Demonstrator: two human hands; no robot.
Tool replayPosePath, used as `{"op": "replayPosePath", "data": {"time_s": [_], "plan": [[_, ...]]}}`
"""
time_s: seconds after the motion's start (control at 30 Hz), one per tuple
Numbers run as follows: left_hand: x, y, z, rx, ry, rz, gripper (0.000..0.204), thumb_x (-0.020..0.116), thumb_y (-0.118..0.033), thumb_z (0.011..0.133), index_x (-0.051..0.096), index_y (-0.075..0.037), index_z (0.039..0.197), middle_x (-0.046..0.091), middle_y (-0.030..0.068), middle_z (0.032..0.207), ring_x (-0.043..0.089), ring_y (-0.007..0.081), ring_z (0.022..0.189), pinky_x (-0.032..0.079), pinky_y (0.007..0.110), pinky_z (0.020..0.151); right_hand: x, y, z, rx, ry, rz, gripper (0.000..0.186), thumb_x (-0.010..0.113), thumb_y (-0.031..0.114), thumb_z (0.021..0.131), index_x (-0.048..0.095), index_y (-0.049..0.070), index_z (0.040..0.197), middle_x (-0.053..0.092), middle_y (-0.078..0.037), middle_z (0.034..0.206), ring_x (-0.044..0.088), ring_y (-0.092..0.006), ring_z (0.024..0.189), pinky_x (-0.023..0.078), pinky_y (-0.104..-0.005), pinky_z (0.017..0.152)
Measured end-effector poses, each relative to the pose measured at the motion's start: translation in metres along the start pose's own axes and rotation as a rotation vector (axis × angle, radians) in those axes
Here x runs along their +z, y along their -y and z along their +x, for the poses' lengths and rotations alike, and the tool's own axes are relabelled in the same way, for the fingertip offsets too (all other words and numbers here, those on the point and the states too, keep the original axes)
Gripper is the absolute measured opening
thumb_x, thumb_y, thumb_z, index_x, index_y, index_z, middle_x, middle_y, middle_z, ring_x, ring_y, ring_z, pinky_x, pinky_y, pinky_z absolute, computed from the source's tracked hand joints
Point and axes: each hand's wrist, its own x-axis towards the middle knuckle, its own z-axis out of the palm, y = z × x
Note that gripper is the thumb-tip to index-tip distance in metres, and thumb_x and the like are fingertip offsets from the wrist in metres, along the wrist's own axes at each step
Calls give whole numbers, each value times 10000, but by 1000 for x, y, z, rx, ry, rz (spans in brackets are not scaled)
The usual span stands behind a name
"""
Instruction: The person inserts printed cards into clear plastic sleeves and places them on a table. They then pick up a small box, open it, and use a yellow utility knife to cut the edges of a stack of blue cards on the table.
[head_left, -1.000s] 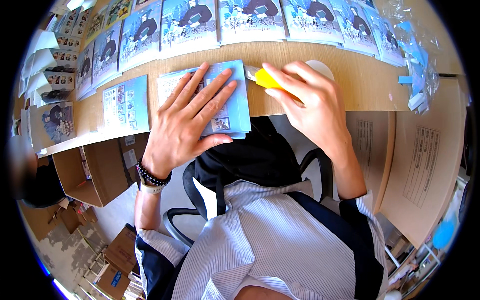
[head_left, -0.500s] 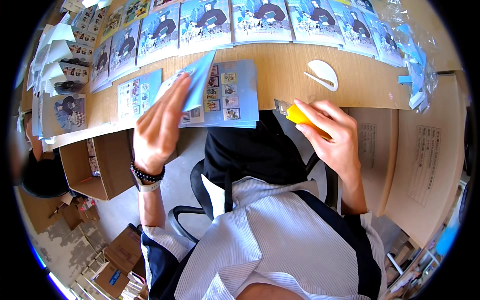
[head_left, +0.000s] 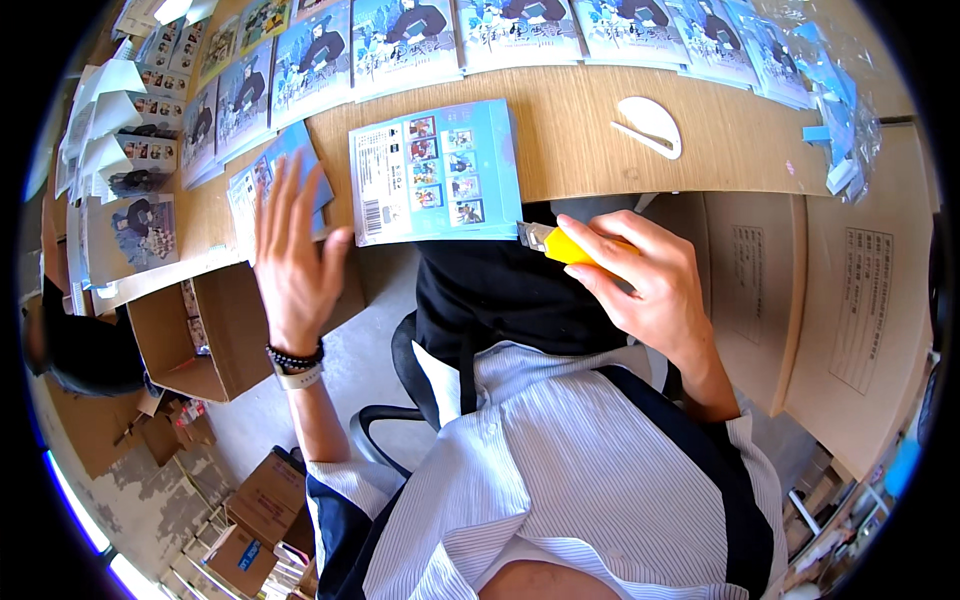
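A light-blue stack of printed booklets or covers (head_left: 435,170), with small pictures on its top sheet, lies at the near edge of the table. My right hand (head_left: 645,275) grips a yellow utility knife (head_left: 572,246). Its blade is out, with the tip at the stack's near right corner; whether it touches cannot be told. My left hand (head_left: 300,265) is open with fingers spread, holding nothing. It hovers over or rests on a smaller blue pile (head_left: 305,165) left of the stack, and its fingers hide part of that pile.
A white teardrop-shaped letter opener (head_left: 652,130) lies right of the stack. Rows of blue illustrated booklets (head_left: 405,40) line the far side. Crumpled clear plastic wrap (head_left: 845,130) sits at the right. Below the table stand an open cardboard box (head_left: 235,330) and large cartons (head_left: 850,290).
My left hand has moved left, off the tilted blue sheet it had above the stack, and opened. The stack's top now shows fully. The knife has shifted left and down to the stack's corner.
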Motion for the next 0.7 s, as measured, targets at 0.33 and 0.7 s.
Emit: {"op": "replayPosePath", "data": {"time_s": [0.33,0.7], "plan": [[20,-92,67,265,204,-182,505,543,-338,1059,564,-268,1558,446,67,1672,355,376,1563,252,544,1294,1,4,-2,37,26,-49,452,869,128,829,768,103,1269,699,-49,975,686,-199,744,571,-311,647],[23,-87,64,274,223,-148,500,551,-432,1074,549,-323,1561,457,30,1665,390,345,1547,282,526,1291,-5,4,-3,39,46,-20,466,870,102,805,777,113,1261,696,-30,972,675,-185,735,563,-306,640]]}}
